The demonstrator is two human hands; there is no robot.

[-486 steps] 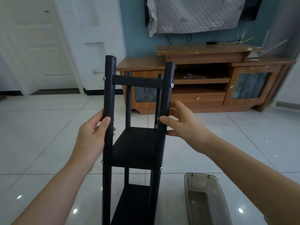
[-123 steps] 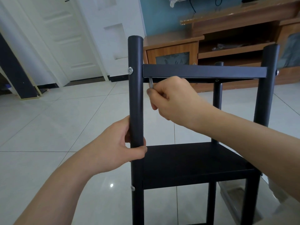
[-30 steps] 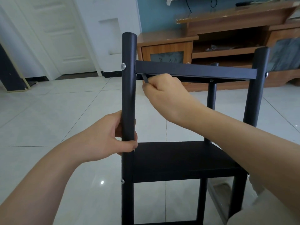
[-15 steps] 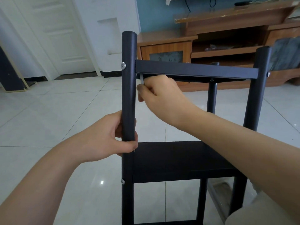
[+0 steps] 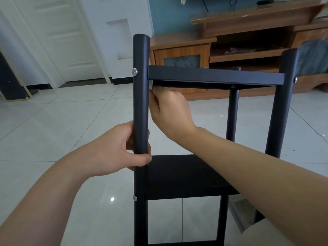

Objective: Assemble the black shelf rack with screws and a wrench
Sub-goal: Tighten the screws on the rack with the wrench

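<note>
White tiled floor [image 5: 53, 121] runs across the room to a wooden cabinet [image 5: 239, 41] against a blue wall, with a white door [image 5: 62, 32] off to the left. The black rack [image 5: 280, 112] stands upright on the floor right in front of the person, so close that its posts fill much of the view. Its top shelf [image 5: 213, 75] sits between the posts, a little under their caps. The middle shelf [image 5: 177, 176] lies below it, partly covered by the right forearm. A greyish plastic bin [image 5: 245, 219] rests on the floor by the rack at the lower right, mostly hidden by that arm.

The left hand [image 5: 113, 153] grips the left post [image 5: 140, 103] just above the middle shelf, fingers wrapped round it and the thumb across its front. The right hand [image 5: 170, 110] is up under the top shelf, tight in the corner against the same post, its fingers clenched round a wrench [image 5: 150, 85]. Only a short silvery bit of the wrench shows, poking up between the post and the underside of the shelf. I cannot see what its tip meets.

A screw [image 5: 135, 71] sits in the left post level with the top shelf. A second screw [image 5: 135, 198] is lower down, level with the middle shelf. A third screw [image 5: 295, 79] is in the right post at the top shelf's far end.
</note>
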